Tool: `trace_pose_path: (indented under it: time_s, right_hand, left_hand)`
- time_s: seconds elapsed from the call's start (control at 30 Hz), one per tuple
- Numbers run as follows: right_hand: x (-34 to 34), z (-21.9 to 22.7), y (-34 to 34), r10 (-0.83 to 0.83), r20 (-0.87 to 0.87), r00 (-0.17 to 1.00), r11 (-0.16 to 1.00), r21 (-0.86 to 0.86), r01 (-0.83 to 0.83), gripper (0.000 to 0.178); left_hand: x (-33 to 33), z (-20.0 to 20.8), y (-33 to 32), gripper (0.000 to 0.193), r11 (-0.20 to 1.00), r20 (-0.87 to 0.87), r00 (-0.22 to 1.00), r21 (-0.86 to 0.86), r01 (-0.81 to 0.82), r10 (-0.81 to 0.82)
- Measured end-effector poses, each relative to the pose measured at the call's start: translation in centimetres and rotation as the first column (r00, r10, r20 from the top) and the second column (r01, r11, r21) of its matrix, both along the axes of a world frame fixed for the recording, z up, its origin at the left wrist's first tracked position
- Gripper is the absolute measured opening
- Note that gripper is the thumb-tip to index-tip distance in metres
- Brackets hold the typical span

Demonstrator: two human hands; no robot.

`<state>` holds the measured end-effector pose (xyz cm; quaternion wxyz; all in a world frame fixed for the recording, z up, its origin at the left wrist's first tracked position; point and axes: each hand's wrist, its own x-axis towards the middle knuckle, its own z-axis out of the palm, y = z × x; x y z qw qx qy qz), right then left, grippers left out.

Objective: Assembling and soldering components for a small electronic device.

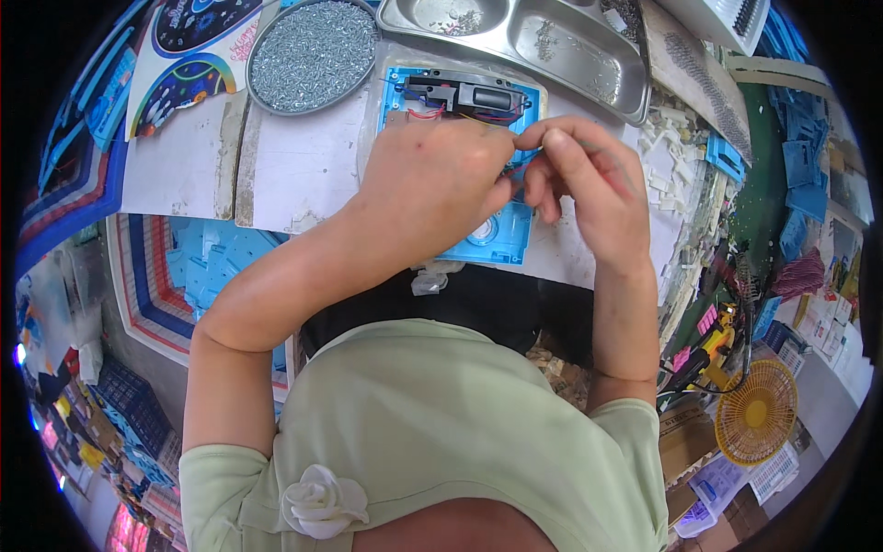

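Hands at work over a blue casing (511,241), as I view them from my remote post; clock directions are taken from the casing's centre. The casing lies on the white surface (294,175), its lower end near the edge at 6 o'clock; a black module (478,97) sits inside at 12. The left hand (434,173) covers the casing's middle, fingers curled, tips mostly hidden; I cannot tell what they pinch. The right hand (600,179), at 3 o'clock, has thumb and forefinger pressed together beside thin wires (522,166); I cannot tell whether these are gripped. Room is tight at 12 to 1, where a steel tray (509,28) stands just beyond the casing, and at 10, where a round tray of metal pieces (313,55) stands. White parts (658,170) crowd 3 o'clock. I see bare surface at 9.
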<state>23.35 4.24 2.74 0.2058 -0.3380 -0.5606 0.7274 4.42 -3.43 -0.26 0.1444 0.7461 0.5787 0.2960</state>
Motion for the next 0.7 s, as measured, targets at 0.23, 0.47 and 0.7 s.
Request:
trace_pose_path:
  time_s: [0.23,0.47,0.7]
  right_hand:
    - [1.7,-1.8,1.2,0.104,-0.012,0.994,0.885,0.457,-0.087,0.018]
    - [0.3,-2.9,-1.0,0.024,-0.029,0.999,0.195,0.98,0.024,0.035]
    - [2.3,-1.1,-2.5,0.093,0.188,0.978,0.289,0.935,-0.207,0.031]
  left_hand:
    - [-1.6,1.0,-0.1,0.013,0.919,0.479,0.873,-0.379,0.109,0.094]
    - [-2.6,2.4,0.8,0.012,0.672,0.707,0.674,-0.607,0.424,0.214]
    - [-2.8,2.6,-2.3,0.016,0.929,0.485,0.874,-0.332,0.162,0.021]
